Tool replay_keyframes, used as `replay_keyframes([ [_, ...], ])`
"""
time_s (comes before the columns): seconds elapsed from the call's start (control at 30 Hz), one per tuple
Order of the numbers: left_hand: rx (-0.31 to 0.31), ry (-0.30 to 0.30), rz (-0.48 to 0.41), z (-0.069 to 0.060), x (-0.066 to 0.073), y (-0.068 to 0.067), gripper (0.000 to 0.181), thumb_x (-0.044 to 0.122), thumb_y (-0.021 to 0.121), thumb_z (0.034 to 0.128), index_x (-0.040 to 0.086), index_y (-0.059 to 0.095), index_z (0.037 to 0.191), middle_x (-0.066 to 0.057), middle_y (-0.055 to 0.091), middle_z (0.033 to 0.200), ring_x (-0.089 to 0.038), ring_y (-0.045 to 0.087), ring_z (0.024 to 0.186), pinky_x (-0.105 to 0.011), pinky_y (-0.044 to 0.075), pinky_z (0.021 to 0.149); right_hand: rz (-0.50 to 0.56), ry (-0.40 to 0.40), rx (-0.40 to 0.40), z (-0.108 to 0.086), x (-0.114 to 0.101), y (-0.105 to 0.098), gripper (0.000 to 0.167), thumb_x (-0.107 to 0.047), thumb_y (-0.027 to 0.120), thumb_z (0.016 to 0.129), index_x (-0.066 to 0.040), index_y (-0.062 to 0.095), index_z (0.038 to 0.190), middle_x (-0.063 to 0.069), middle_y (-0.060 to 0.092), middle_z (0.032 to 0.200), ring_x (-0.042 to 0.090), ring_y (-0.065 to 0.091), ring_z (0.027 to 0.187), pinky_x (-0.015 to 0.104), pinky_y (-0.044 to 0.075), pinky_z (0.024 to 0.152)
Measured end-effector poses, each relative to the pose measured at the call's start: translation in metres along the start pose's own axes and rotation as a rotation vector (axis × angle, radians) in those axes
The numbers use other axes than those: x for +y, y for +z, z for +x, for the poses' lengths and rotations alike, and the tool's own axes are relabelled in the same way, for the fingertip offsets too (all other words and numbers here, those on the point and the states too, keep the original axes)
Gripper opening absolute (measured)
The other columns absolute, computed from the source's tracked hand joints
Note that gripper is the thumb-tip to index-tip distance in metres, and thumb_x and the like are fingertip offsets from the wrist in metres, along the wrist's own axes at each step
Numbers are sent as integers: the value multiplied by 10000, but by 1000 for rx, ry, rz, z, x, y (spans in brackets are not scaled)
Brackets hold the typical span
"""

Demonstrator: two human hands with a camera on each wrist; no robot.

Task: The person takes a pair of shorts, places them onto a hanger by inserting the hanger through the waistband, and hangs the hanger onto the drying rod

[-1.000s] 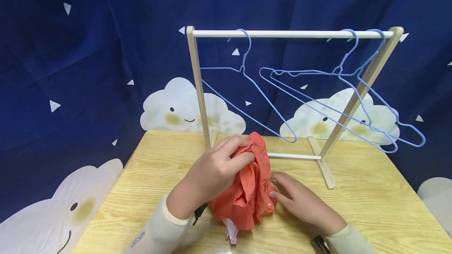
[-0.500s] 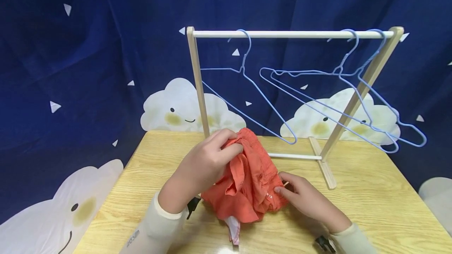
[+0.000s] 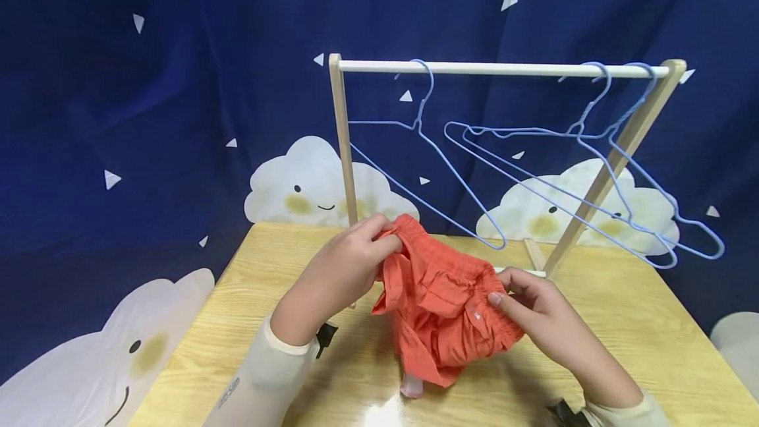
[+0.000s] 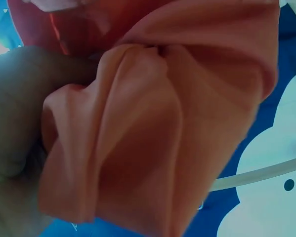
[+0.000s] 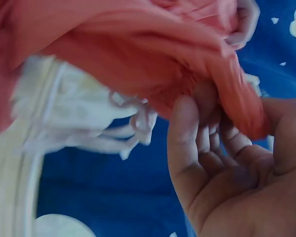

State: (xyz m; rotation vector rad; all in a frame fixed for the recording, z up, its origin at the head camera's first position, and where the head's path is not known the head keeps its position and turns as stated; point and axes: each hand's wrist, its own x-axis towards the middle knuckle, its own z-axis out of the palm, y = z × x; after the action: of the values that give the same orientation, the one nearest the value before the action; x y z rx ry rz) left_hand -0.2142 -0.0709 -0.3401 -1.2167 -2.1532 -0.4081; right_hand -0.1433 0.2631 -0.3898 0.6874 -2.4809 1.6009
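While your left hand pinched the left end of the gathered waistband on the red garment, your right hand pinched its right side, the cloth hanging between them over the table, nearer than the rack. You were apparently spreading the waistband; the next move likely called for even tension.

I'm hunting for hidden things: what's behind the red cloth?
Behind the red cloth I see table and, near the right hand, a bit of the rack's lower white bar. The cloth hides what's directly behind it, so I can't tell what else is there.
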Motion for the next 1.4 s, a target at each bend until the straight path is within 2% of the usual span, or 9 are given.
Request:
replay_keyframes([
  [0.17,-72,-27,-17,-1,-3,7,202,-63,715,971,139,712,970,-17,571,984,-173,593,855,-265,568,747,-10,8,64,5,-21,5,88,-33,632,1082,-76,703,1053,-7,668,821,98,632,625,330,557,524],
  [0.37,-151,-37,-31,-2,-4,20,198,-39,698,990,155,706,956,-20,580,988,-173,600,823,-279,547,715,-18,5,108,15,-37,14,90,-56,642,1083,-77,729,1077,13,683,838,130,630,616,338,560,510],
  [0.47,-240,-58,-16,-2,-3,28,189,-1,709,1002,186,722,975,1,595,992,-150,621,808,-280,554,691,1,-11,116,21,-42,20,95,-50,647,1080,-73,739,1088,27,705,885,128,647,667,329,572,543],
  [0.73,-563,-165,-66,-4,-3,52,256,34,747,970,290,749,966,82,602,905,-79,600,765,-258,542,679,20,-42,120,32,-41,30,103,-44,660,1070,-81,756,1079,38,714,936,121,658,734,289,569,609],
  [0.9,-670,-240,-102,-7,-6,47,318,-12,732,944,279,752,1071,67,658,976,-95,616,846,-282,559,702,6,-43,100,34,-36,34,114,-52,666,1069,-103,768,1081,43,724,935,120,662,739,279,576,639],
  [1.0,-636,-237,-89,-5,-1,33,281,49,741,973,251,760,1167,39,698,1063,-113,655,867,-314,594,732,3,-31,90,36,-35,37,111,-65,671,1071,-107,774,1082,48,719,918,117,653,710,287,573,613],
  [1.17,-448,-163,-77,2,20,12,72,214,701,1058,206,756,1102,54,719,1023,-100,683,843,-314,609,736,14,0,107,38,-34,42,94,-69,687,1061,-81,780,1057,70,716,898,114,650,622,301,570,541],
  [1.3,-298,-92,-67,5,41,4,186,330,635,1087,203,731,990,76,689,911,-84,659,765,-308,586,678,49,37,124,39,-33,46,74,-72,712,1045,-56,784,1045,92,729,924,125,678,594,299,581,539],
  [1.4,-240,-69,-28,4,57,7,315,494,643,1055,195,740,1034,88,655,849,-62,611,691,-280,528,590,70,62,132,38,-32,49,70,-71,720,1039,-49,786,1042,89,737,940,140,696,590,296,588,548],
])
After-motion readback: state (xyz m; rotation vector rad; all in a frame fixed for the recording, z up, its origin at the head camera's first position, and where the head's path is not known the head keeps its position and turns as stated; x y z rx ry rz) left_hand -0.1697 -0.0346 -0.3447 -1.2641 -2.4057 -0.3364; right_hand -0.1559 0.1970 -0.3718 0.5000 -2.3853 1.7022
